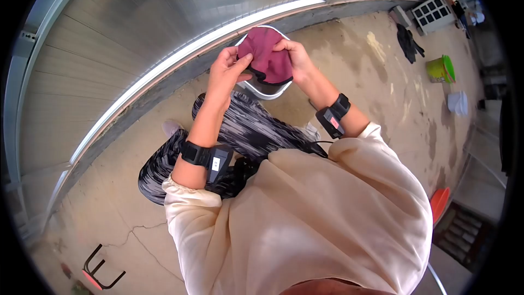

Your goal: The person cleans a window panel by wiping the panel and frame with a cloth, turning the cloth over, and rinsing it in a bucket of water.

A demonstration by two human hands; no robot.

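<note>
A maroon cloth piece with black trim [267, 54] is stretched between my two hands above a white-rimmed container [267, 95]. Whether it is a small garment or a cap I cannot tell. My left hand [228, 71] pinches its left side between thumb and fingers. On the right, my right hand [296, 59] grips the upper edge, with its fingers partly behind the fabric. The cloth hides most of the container's inside; a dark patch shows below the trim.
A wall with a low ledge [218, 41] runs just beyond the container. Off to the right are dark gloves [408, 43], a green bucket [440, 69], a pale bucket [457, 103] and a crate [433, 13]. A small stool [101, 273] lies at lower left.
</note>
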